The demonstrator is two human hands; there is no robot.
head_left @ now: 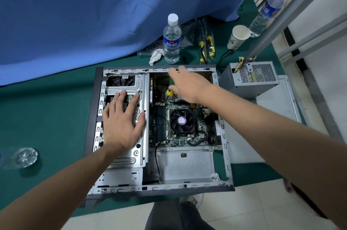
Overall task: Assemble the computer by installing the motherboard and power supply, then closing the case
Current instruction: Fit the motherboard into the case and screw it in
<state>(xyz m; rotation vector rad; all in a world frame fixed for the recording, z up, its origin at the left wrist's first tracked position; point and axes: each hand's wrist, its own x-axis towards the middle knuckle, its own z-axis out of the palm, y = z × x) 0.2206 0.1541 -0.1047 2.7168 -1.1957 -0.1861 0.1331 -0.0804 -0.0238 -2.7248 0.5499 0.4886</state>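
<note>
1. The open case (223, 147) is lying flat on the green table (47, 117), its long axis running toward the curtain.
2. The motherboard (176, 117) is sitting inside, beneath the right hand (187, 85), which is gripping a yellow-handled tool (170, 92).
3. The left hand (122, 121) is pressing flat, fingers spread, on the drive cage (139, 83).
4. The power supply (249, 77) is sitting outside, just right of the case.

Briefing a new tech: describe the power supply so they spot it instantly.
Find the open computer case on the green table. The power supply stands just outside its far right corner: a grey metal box with a honeycomb vent and yellow wires, unlike the bottles and paper cup behind.
</note>
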